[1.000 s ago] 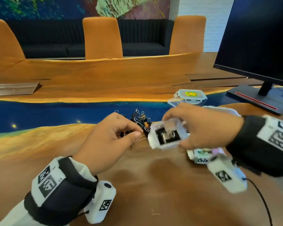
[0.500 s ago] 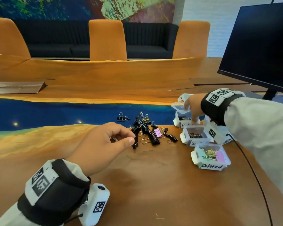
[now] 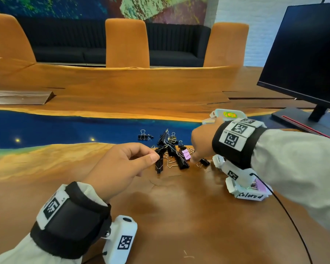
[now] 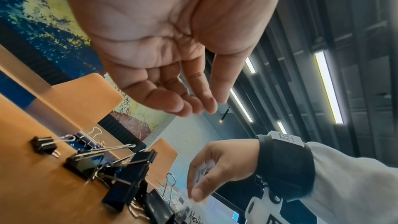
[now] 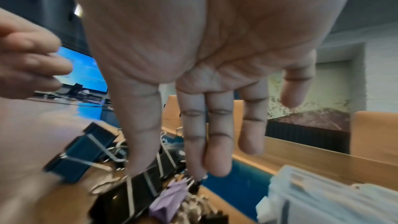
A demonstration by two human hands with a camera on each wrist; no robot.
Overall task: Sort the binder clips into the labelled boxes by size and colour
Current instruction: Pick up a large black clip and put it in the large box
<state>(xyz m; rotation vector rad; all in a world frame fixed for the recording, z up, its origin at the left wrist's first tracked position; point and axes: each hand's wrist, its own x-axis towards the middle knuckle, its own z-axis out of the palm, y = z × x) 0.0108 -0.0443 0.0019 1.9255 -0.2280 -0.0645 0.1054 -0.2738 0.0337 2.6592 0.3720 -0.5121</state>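
Right hand [image 3: 203,141] fingers straight over glossy black clips [image 3: 171,151]; left hand [image 3: 118,168] loosely curled, empty.

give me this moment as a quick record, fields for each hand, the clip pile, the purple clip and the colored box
left hand: raised beside the pile, fingers loosely curled, palm empty
right hand: reaching down into the pile, fingertips at the purple clip, grip not clear
clip pile: mostly black binder clips, mixed sizes, heaped on the wooden table
purple clip: lies in the pile, unsorted
colored box: open, right of the pile, partly behind the right wrist
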